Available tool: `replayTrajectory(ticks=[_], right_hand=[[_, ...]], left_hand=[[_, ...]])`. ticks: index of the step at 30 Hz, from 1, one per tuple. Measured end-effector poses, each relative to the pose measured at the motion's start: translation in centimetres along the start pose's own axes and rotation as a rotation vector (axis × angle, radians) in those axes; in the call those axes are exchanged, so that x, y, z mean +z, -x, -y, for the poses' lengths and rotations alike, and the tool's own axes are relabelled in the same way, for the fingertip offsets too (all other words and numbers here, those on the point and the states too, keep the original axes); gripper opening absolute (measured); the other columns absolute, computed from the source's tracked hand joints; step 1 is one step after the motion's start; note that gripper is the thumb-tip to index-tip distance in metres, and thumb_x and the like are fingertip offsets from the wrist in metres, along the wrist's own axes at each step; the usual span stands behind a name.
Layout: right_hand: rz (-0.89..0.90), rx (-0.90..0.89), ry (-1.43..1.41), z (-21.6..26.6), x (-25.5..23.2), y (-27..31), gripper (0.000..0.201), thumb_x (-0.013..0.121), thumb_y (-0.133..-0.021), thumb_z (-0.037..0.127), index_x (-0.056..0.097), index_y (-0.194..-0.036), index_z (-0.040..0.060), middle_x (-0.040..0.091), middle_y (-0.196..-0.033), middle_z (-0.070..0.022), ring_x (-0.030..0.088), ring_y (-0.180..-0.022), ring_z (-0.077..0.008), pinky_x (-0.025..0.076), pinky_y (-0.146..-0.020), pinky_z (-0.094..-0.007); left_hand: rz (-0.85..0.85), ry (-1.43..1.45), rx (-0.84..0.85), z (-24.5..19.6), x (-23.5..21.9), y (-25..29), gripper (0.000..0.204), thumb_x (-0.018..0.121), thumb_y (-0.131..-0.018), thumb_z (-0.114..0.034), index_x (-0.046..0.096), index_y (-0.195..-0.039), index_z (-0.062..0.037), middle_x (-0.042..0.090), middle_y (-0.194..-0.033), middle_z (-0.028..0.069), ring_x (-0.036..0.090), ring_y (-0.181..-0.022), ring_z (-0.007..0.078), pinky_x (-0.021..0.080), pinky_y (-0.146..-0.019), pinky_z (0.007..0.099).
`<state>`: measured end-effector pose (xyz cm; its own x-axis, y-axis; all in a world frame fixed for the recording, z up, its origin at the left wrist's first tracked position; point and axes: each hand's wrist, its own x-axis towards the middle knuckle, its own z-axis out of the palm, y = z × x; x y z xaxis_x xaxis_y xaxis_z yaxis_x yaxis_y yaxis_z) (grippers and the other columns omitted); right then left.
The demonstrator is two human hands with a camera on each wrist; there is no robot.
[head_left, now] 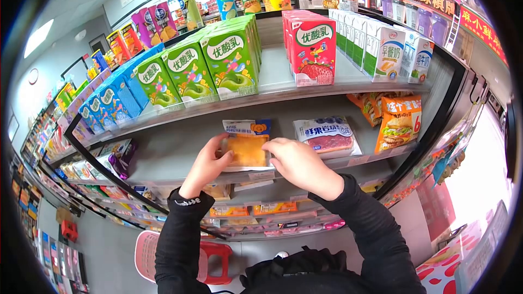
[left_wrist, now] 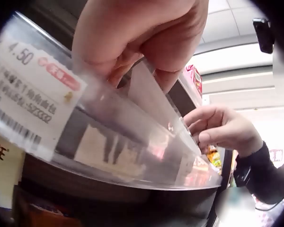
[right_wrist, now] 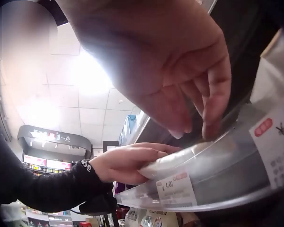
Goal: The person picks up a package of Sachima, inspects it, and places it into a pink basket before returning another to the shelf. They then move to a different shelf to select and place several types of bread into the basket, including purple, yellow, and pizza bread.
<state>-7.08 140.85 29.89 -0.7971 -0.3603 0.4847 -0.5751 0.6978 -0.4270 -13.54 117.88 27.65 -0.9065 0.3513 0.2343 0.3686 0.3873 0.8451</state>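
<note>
A flat packet with a yellow-orange slab in clear wrap and a blue top strip lies on the second shelf near its front lip. The left hand grips its left edge between thumb and fingers; in the left wrist view that hand pinches a pale edge behind the price rail. The right hand is at the packet's right edge, fingertips touching it. In the right wrist view the right hand has thumb and fingers bent down, slightly apart, by the pale packet.
Right of the packet lies a white and purple packet, then an orange burger bag. Green cartons and a red carton stand on the shelf above. A pink basket and a red stool stand below.
</note>
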Motion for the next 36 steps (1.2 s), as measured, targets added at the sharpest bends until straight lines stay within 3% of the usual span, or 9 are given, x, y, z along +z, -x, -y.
replayTrajectory(ticks=[2, 4, 8, 11, 15, 17, 23, 27, 36], right_hand=[[-0.001, -0.025, 0.028, 0.3, -0.1, 0.1, 0.024, 0.057, -0.072, 0.007, 0.055, -0.096, 0.0016, 0.058, -0.093, -0.0143, 0.056, -0.086, -0.0327, 0.046, -0.071, -0.0394], [-0.005, -0.047, 0.06, 0.2, 0.0, 0.1, 0.023, 0.057, -0.073, 0.008, 0.056, -0.095, 0.0023, 0.058, -0.092, -0.013, 0.056, -0.086, -0.0315, 0.046, -0.071, -0.0386], [0.022, -0.115, 0.042, 0.1, 0.7, 0.3, 0.019, 0.06, -0.073, 0.011, 0.059, -0.09, 0.0038, 0.057, -0.087, -0.0102, 0.056, -0.083, -0.0283, 0.046, -0.071, -0.0368], [0.055, -0.107, 0.059, 0.2, 1.2, 0.0, 0.016, 0.061, -0.073, 0.012, 0.06, -0.087, 0.004, 0.056, -0.086, -0.0095, 0.056, -0.082, -0.0276, 0.046, -0.07, -0.0365], [0.047, -0.107, 0.068, 0.1, 1.7, -0.2, 0.014, 0.06, -0.072, 0.009, 0.06, -0.085, 0.0038, 0.056, -0.087, -0.0095, 0.056, -0.082, -0.0283, 0.046, -0.07, -0.0366], [0.036, -0.105, 0.107, -0.2, 1.9, -0.4, 0.014, 0.059, -0.072, 0.008, 0.06, -0.085, 0.0036, 0.056, -0.086, -0.0098, 0.056, -0.081, -0.0287, 0.046, -0.07, -0.037], [0.0, -0.105, 0.229, -0.9, 2.5, -1.3, 0.014, 0.056, -0.072, 0.005, 0.059, -0.086, 0.0035, 0.055, -0.084, -0.0108, 0.056, -0.077, -0.0298, 0.046, -0.066, -0.0383], [0.037, -0.074, 0.24, -0.6, 2.1, -1.2, 0.014, 0.056, -0.072, 0.006, 0.06, -0.086, 0.0039, 0.055, -0.085, -0.0106, 0.056, -0.077, -0.0297, 0.046, -0.066, -0.0382], [0.108, -0.079, 0.328, -0.1, 1.8, -1.4, 0.014, 0.057, -0.07, 0.007, 0.06, -0.083, 0.0054, 0.057, -0.09, -0.0108, 0.057, -0.079, -0.0295, 0.047, -0.067, -0.0374]], left_hand=[[-0.041, -0.161, 0.069, 0.4, -0.2, 0.0, 0.048, 0.06, -0.078, -0.016, 0.042, -0.121, -0.003, 0.057, -0.097, 0.0147, 0.056, -0.082, 0.0171, 0.045, -0.072, 0.0274], [-0.152, -0.59, 0.271, -0.6, -0.7, 0.9, 0.044, 0.062, -0.076, -0.014, 0.047, -0.116, -0.0013, 0.058, -0.097, 0.0111, 0.055, -0.081, 0.0163, 0.045, -0.07, 0.028], [0.035, -0.4, 0.104, -3.3, -2.0, 2.6, 0.04, 0.069, -0.07, -0.015, 0.056, -0.105, -0.0015, 0.059, -0.095, 0.0118, 0.055, -0.072, 0.017, 0.046, -0.066, 0.0287], [0.157, -0.414, 0.084, -3.3, -2.6, 2.7, 0.044, 0.069, -0.068, -0.013, 0.056, -0.108, -0.0021, 0.06, -0.093, 0.0118, 0.055, -0.067, 0.0165, 0.046, -0.063, 0.0281], [0.187, -0.448, 0.125, -3.2, -2.6, 2.3, 0.043, 0.069, -0.067, -0.01, 0.056, -0.108, -0.0017, 0.061, -0.091, 0.0116, 0.055, -0.065, 0.0161, 0.046, -0.063, 0.0276], [0.216, -0.446, 0.156, -3.5, -2.7, 2.1, 0.039, 0.066, -0.068, -0.014, 0.058, -0.104, -0.0015, 0.061, -0.09, 0.0158, 0.058, -0.069, 0.0221, 0.046, -0.065, 0.031], [0.256, -0.408, 0.187, -3.2, -2.7, 0.4, 0.037, 0.064, -0.07, -0.013, 0.058, -0.104, -0.0001, 0.061, -0.09, 0.0179, 0.06, -0.075, 0.0261, 0.046, -0.067, 0.0332], [0.277, -0.488, 0.236, -2.8, -2.7, 0.0, 0.037, 0.065, -0.069, -0.011, 0.058, -0.105, -0.001, 0.062, -0.09, 0.0148, 0.06, -0.074, 0.0214, 0.047, -0.068, 0.0299], [0.325, -0.621, 0.305, -2.8, -3.1, -1.1, 0.034, 0.062, -0.068, -0.009, 0.06, -0.101, -0.0038, 0.061, -0.084, 0.0155, 0.059, -0.072, 0.0271, 0.046, -0.065, 0.0335]])
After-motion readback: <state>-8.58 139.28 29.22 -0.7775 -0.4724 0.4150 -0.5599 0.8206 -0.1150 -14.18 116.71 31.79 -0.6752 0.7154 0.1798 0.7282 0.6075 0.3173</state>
